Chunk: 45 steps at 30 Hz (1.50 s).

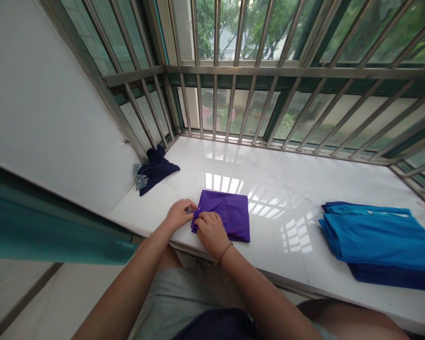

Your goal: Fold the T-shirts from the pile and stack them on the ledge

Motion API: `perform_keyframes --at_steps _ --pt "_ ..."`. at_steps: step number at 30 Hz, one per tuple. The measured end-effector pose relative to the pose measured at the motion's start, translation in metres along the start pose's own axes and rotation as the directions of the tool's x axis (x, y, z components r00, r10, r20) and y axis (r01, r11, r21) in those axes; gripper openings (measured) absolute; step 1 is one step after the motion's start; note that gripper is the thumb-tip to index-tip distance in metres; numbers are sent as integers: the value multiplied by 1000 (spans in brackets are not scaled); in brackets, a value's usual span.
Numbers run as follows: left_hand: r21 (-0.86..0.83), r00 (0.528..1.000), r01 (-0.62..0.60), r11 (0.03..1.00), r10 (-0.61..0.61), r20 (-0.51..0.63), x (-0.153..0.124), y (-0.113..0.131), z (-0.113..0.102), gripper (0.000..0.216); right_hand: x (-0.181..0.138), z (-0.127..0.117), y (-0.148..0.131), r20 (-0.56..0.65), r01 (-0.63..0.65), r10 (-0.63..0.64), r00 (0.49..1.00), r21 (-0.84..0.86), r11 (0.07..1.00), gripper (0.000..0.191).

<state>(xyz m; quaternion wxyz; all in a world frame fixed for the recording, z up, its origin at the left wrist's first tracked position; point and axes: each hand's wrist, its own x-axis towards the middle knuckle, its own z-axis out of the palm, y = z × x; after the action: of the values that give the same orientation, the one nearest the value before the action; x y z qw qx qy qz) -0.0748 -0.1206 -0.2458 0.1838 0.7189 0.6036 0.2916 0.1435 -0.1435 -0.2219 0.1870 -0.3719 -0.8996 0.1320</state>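
cloth [232,212] under curled right hand [211,230]; left hand [180,213] half-curled at edge.

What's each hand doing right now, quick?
Left hand: partly curled at the left edge of the purple cloth; grip can't be told.
Right hand: curled over the cloth's near left part; grip can't be told.

Softly matt purple cloth [232,212], glossy ledge [297,182], perhaps stone, and smooth metal bars [216,38].

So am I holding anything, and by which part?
Left hand and right hand are at the left end of the folded purple cloth; whether they grip can't be told.
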Motion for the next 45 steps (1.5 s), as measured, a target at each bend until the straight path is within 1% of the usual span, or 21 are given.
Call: perform_keyframes --at_steps 3,5,6,7,9,11,13,15,18,21,23,26,29,30,33,34,35,36,40,41,45 --pt "-11 1000 17 1000 -17 8 0 1 0 15 -9 8 -2 10 47 -47 999 17 999 15" --pt "-23 1000 21 1000 -21 4 0 2 -1 8 -15 9 -2 -7 58 -57 998 60 997 15" --pt "-28 1000 28 999 -29 -6 -1 2 -1 4 -16 7 -2 -15 57 -56 998 86 995 18" --pt "-33 999 39 999 -39 -16 -1 3 -2 5 -16 4 -3 -18 49 -48 999 111 993 22" --pt "-47 998 47 998 -49 -32 -2 3 -4 17 -12 -3 -3 -8 1 0 1000 137 991 22" --pt "-64 1000 13 998 -15 -20 -2 3 -5 26 -3 -9 -3 22 -68 66 998 112 991 20" --pt "-80 999 -44 996 44 4 -1 3 -7 29 9 -13 -2 63 -116 114 992 40 992 26" --pt "-92 997 -76 993 78 11 0 3 -7 29 21 -14 -1 115 -133 136 984 -36 990 31" --pt "-94 997 -79 992 80 -2 0 3 -6 29 34 -13 2 170 -144 158 973 -90 985 24" --pt "-85 998 -69 994 69 -4 0 2 -5 28 38 -11 7 161 -169 181 970 -85 982 21" --pt "-90 998 -63 994 64 -2 -1 1 -4 25 38 -12 9 129 -169 175 976 -56 984 20" --pt "-107 999 -48 993 48 -4 -1 0 -4 21 37 -13 13 84 -105 104 991 8 994 20" --pt "-127 999 -35 991 36 3 -1 1 -5 22 34 -14 12 90 -49 44 995 49 998 20" --pt "-135 999 -37 990 38 5 -1 2 -5 25 32 -14 10 91 -44 39 995 55 998 25" --pt "-153 998 -51 987 54 13 0 4 -8 32 25 -10 4 79 -49 47 996 26 998 60" --pt "-156 998 -55 986 58 18 0 4 -9 33 24 -9 2 75 -55 55 996 6 998 65" --pt "-157 998 -54 986 59 23 0 4 -10 33 22 -7 -1 71 -66 67 995 -15 998 65" --pt "-157 998 -49 986 54 29 0 4 -11 33 21 -4 -3 66 -78 80 995 -32 996 60" --pt "-149 999 -8 989 16 52 0 3 -13 31 20 4 -6 55 -119 123 991 -68 991 16" --pt "-141 998 1 990 7 59 1 2 -13 30 20 5 -5 53 -126 130 990 -72 989 12" --pt "-102 997 14 995 -7 76 1 0 -11 28 18 2 1 24 -126 128 992 -52 991 12"
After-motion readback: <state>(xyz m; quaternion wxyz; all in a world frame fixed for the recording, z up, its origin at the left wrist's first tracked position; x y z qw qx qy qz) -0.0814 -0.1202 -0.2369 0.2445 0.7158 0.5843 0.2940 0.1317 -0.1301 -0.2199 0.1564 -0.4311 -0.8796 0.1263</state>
